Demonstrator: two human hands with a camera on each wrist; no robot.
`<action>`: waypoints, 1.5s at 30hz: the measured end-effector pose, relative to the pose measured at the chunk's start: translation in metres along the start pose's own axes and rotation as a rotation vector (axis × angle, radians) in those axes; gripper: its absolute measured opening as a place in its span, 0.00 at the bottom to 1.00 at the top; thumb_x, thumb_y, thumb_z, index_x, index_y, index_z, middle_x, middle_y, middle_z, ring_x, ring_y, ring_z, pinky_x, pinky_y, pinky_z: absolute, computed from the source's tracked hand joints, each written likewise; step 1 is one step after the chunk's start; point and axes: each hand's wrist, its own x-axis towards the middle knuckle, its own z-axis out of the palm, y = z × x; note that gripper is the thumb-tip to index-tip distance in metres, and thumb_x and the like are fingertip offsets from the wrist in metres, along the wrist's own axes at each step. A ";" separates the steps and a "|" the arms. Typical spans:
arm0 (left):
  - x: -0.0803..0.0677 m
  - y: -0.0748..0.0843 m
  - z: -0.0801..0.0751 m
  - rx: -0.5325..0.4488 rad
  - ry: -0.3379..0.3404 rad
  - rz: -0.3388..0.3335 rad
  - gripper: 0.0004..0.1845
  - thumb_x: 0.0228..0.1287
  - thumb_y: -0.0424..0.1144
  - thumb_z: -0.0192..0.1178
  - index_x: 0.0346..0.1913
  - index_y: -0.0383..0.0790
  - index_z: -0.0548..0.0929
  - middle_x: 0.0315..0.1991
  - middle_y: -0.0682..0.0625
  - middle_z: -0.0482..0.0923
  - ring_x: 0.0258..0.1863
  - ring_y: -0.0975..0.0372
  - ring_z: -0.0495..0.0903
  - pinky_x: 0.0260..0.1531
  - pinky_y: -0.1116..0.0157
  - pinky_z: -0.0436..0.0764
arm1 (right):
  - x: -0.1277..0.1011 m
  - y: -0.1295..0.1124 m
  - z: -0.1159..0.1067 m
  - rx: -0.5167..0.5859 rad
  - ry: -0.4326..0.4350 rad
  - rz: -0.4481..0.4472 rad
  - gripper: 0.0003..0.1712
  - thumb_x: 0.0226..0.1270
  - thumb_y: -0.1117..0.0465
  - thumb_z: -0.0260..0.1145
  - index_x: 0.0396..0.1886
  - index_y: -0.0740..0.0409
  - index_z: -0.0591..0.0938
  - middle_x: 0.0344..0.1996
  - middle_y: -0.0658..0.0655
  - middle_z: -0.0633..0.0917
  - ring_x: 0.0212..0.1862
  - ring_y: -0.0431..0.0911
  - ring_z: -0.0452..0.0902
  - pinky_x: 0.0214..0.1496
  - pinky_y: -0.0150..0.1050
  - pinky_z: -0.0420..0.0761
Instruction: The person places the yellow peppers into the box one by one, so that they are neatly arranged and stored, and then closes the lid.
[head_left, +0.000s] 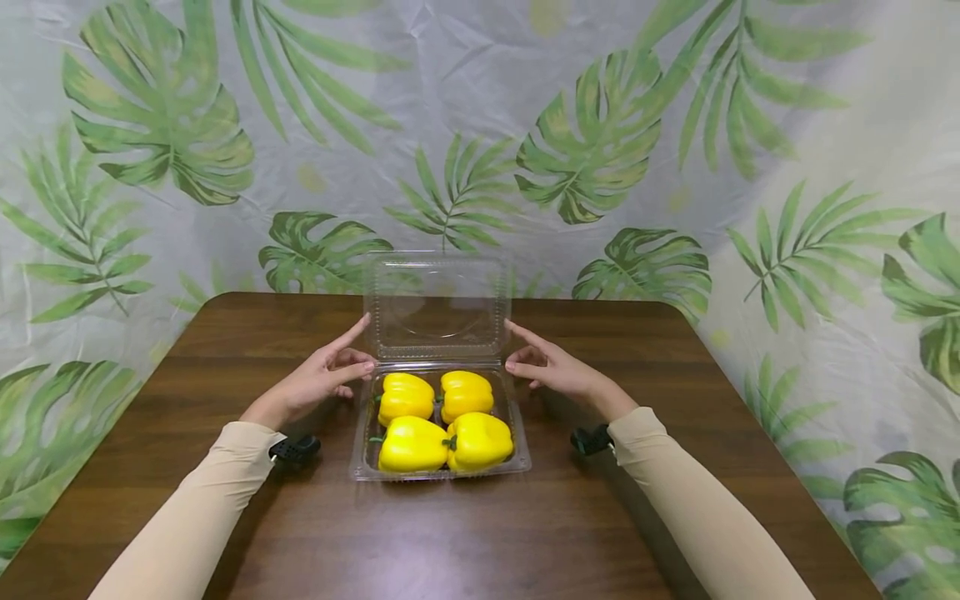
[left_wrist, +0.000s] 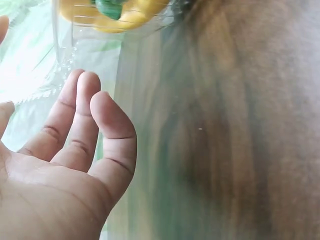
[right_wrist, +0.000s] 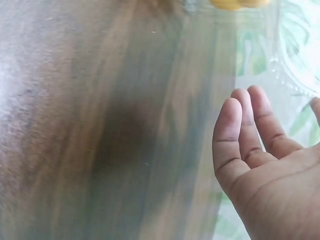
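Observation:
In the head view a clear plastic clamshell container point(head_left: 441, 478) stands on the table with its lid point(head_left: 438, 308) raised upright at the back. Several yellow bell peppers point(head_left: 412, 444) with green stems lie in its base. My left hand point(head_left: 318, 379) is at the container's left side, index finger extended to the lid's edge and thumb by the hinge. On the opposite side my right hand point(head_left: 562, 373) mirrors it, index fingertip at the lid's right edge. In both wrist views the other fingers are loosely bent with nothing between them. Whether the fingertips press the plastic is hard to tell.
Under the container is a dark brown wooden table point(head_left: 465, 542) with rounded far corners. Behind it and along the sides hangs a grey-white curtain point(head_left: 465, 92) printed with green leaves. A black wrist device point(head_left: 296, 450) sits below the left cuff, another point(head_left: 591, 440) below the right.

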 end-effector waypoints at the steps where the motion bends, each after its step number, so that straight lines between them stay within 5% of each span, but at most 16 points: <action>1: 0.000 0.001 -0.001 0.003 0.002 0.005 0.45 0.83 0.39 0.58 0.89 0.62 0.42 0.66 0.26 0.75 0.52 0.64 0.85 0.42 0.62 0.84 | 0.001 -0.001 -0.001 -0.003 0.004 -0.007 0.47 0.84 0.51 0.63 0.90 0.33 0.48 0.69 0.65 0.79 0.67 0.58 0.77 0.60 0.56 0.84; 21: 0.000 0.021 -0.009 0.113 0.022 0.070 0.44 0.83 0.40 0.58 0.89 0.63 0.44 0.71 0.30 0.72 0.65 0.39 0.77 0.51 0.53 0.82 | -0.002 -0.025 -0.018 -0.017 0.055 -0.141 0.46 0.85 0.56 0.61 0.90 0.36 0.48 0.72 0.68 0.76 0.67 0.65 0.78 0.61 0.57 0.83; 27: -0.002 0.028 -0.011 0.153 0.030 0.111 0.44 0.83 0.38 0.58 0.89 0.61 0.46 0.71 0.31 0.72 0.59 0.47 0.81 0.48 0.56 0.83 | -0.005 -0.032 -0.020 -0.005 0.058 -0.178 0.46 0.85 0.59 0.61 0.91 0.38 0.48 0.72 0.70 0.75 0.67 0.64 0.78 0.61 0.57 0.83; 34: -0.007 0.037 -0.012 0.202 0.037 0.149 0.44 0.82 0.37 0.59 0.89 0.59 0.47 0.72 0.32 0.73 0.57 0.48 0.83 0.48 0.53 0.84 | -0.012 -0.040 -0.021 0.026 0.057 -0.200 0.45 0.85 0.60 0.61 0.90 0.38 0.49 0.72 0.70 0.75 0.65 0.65 0.79 0.63 0.69 0.78; 40: -0.015 0.044 -0.012 0.259 0.046 0.165 0.42 0.81 0.37 0.60 0.89 0.57 0.51 0.73 0.33 0.73 0.55 0.58 0.83 0.50 0.51 0.86 | -0.022 -0.044 -0.022 -0.037 0.059 -0.224 0.44 0.85 0.60 0.61 0.90 0.40 0.51 0.73 0.68 0.75 0.62 0.60 0.82 0.61 0.57 0.83; 45: -0.027 0.051 -0.011 0.286 0.041 0.201 0.38 0.82 0.36 0.58 0.88 0.51 0.56 0.72 0.34 0.75 0.52 0.66 0.83 0.47 0.59 0.85 | -0.035 -0.049 -0.021 -0.084 0.057 -0.225 0.43 0.84 0.57 0.63 0.89 0.40 0.54 0.75 0.65 0.74 0.67 0.58 0.79 0.66 0.50 0.82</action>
